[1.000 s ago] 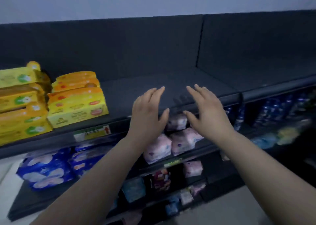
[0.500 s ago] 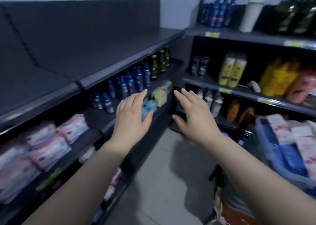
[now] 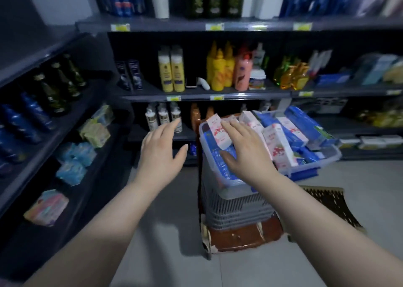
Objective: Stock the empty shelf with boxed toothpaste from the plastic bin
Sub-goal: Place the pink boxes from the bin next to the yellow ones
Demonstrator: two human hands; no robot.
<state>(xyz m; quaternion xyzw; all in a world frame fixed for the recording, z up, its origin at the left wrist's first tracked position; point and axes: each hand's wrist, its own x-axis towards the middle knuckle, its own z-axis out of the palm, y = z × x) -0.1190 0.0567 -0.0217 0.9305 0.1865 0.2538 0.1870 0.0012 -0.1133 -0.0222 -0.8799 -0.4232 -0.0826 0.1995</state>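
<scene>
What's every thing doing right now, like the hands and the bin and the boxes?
plastic bin: piled full of toothpaste boxes, resting on grey basket.
pink-and-white box: tilted, atop the pile's left end.
grey basket: upright under the bin.
left hand: open, empty, in the air left of the bin.
right hand: open, fingers spread over the boxes; touching unclear.

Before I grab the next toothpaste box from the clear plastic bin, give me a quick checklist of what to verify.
1. Left hand free: ok, open, holding nothing.
2. Right hand free: ok, open above the clear plastic bin.
3. Bin stocked: ok, pink-and-white cardboard boxes and blue boxes piled inside.
4. Right hand touching the nearest pink-and-white box: cannot tell.
5. Bin steady on the grey slatted basket and brown stool: cannot tell.
</scene>
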